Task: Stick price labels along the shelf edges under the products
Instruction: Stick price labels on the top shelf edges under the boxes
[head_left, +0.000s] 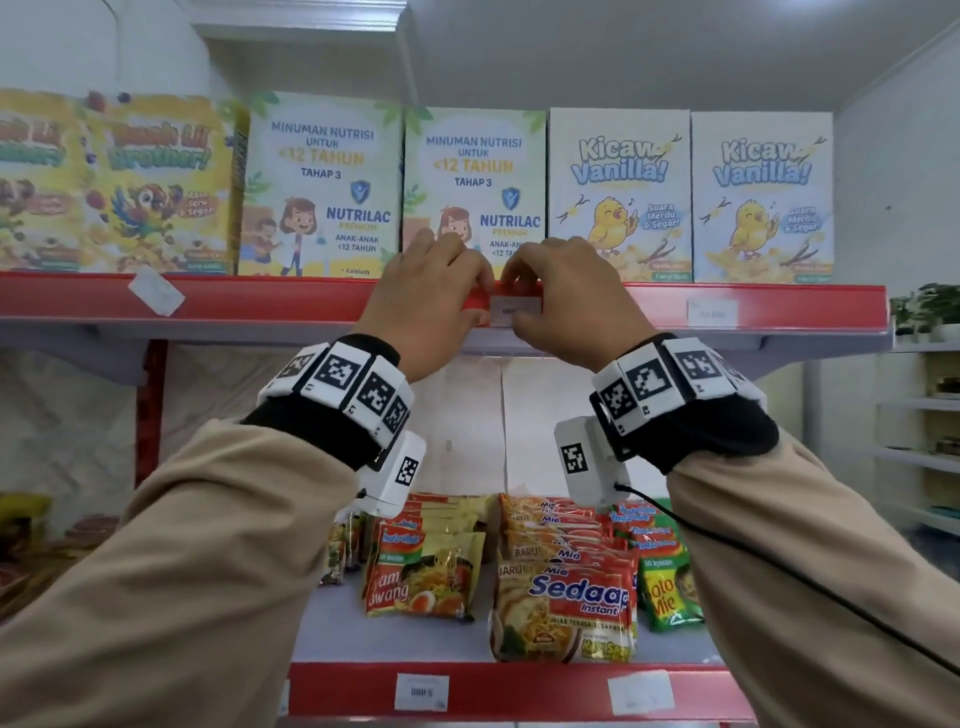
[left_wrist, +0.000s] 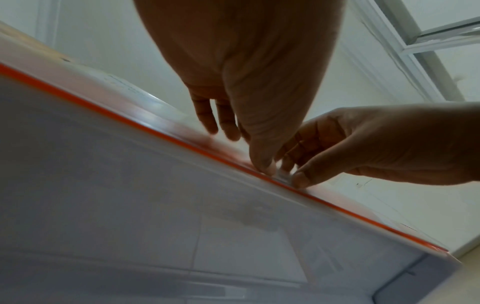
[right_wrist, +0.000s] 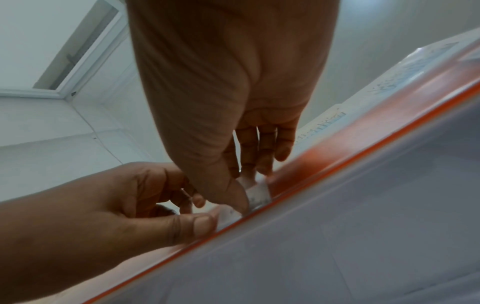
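A white price label (head_left: 506, 312) lies on the red edge strip (head_left: 291, 301) of the top shelf, under the second Nutrilac box (head_left: 474, 182). My left hand (head_left: 484, 301) pinches its left end, thumb in front and fingers curled over the strip's top. My right hand (head_left: 530, 304) holds the right end the same way. In the left wrist view, the left hand's thumb (left_wrist: 265, 164) and the right hand's thumb (left_wrist: 301, 181) press the label (left_wrist: 283, 176). In the right wrist view, the right thumb (right_wrist: 233, 195) covers part of the label (right_wrist: 258, 195) and the left thumb (right_wrist: 200, 224) sits beside it.
Another label (head_left: 712, 313) sits under the Kicaw Vanilla boxes (head_left: 618, 192), and a skewed one (head_left: 156, 292) hangs at the left. Noodle packets (head_left: 563, 603) fill the lower shelf, whose edge carries two labels (head_left: 421, 692). White shelves (head_left: 924, 457) and a plant stand at the right.
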